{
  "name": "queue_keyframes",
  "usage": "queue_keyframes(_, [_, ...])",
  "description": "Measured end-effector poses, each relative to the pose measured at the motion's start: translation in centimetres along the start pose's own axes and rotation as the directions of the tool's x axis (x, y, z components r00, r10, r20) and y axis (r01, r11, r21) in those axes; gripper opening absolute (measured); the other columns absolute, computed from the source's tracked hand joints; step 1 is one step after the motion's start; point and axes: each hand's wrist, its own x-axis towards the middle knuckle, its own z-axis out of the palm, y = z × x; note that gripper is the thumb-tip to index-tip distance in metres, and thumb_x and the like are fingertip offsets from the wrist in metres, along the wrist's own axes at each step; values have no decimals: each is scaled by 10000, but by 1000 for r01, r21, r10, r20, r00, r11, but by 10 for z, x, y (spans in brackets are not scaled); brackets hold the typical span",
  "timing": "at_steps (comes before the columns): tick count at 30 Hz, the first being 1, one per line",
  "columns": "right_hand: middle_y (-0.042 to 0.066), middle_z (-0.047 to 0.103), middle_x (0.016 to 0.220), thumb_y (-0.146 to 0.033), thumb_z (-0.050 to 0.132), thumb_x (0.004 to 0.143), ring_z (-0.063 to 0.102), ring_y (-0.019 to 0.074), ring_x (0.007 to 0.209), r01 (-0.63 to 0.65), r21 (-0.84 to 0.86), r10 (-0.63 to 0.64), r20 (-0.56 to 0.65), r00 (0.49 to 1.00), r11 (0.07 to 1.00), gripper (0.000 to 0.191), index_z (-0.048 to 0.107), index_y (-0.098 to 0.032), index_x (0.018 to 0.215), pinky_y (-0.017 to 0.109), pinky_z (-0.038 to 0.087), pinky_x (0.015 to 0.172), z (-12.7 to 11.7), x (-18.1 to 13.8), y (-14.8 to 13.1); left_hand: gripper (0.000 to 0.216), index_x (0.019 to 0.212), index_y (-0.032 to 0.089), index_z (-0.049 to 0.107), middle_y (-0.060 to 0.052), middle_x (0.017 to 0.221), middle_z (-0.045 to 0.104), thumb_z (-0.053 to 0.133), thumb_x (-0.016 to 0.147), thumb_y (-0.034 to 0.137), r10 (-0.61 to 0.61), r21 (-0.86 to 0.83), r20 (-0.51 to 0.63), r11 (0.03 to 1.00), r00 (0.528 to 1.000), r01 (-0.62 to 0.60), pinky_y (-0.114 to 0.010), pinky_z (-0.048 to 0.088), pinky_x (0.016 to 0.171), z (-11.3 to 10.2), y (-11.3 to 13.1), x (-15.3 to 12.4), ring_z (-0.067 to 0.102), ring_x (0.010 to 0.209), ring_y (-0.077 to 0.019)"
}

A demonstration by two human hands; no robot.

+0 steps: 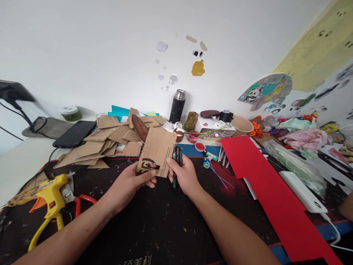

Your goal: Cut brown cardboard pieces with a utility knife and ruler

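Note:
My left hand [142,178] is closed on the lower left corner of a brown cardboard piece [159,147], thumb in front. Dark print runs along that piece, which is held up tilted above the black mat. At its right edge, my right hand [183,175] is closed around a slim dark green and black tool [178,156]. The right thumb touches the cardboard's edge. Fingers hide much of the tool, so its exact kind cannot be made out.
Cardboard scraps [110,138] are heaped at the back left. A yellow glue gun [52,195] and red-handled pliers [82,202] lie at left. A black thermos [177,106] stands behind. Red sheet [267,187] and white power strip [302,191] lie right.

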Motion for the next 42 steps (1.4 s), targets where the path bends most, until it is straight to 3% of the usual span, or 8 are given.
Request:
queue_keyframes(11, [-110,533,526,-536,756,936,511,111,399,-13,-53,14,31,999,999,373,512,-265,857,239,400,430,2,-2,-5,454,884,187,748,-37,709,754,982,694,526,-24,37,-13,999,1000,24,-295,560,607,-2,-3,1,693,627,-183])
queue_keyframes(22, [-109,530,519,-523,750,933,513,118,401,-16,-64,18,28,999,998,357,512,-267,859,245,420,435,3,-3,-8,442,877,181,792,-30,729,744,1025,635,467,-47,-13,-55,999,997,46,-257,540,570,-2,-1,1,666,645,-160])
queue_keyframes(28, [-115,527,534,-540,771,921,507,111,401,-19,-10,19,22,1000,1000,385,505,-267,866,235,410,426,3,-3,-7,493,889,170,854,-62,853,772,1074,546,449,-102,-75,-53,992,993,98,-269,614,639,-3,8,1,714,765,-182])
queue_keyframes(42, [-109,532,538,-550,759,945,514,113,413,-14,-28,16,61,998,1000,388,506,-268,859,241,403,446,6,-6,-5,384,836,178,857,-62,818,788,1070,582,370,-130,-155,-61,981,990,119,-252,588,645,-3,4,1,706,747,-169])
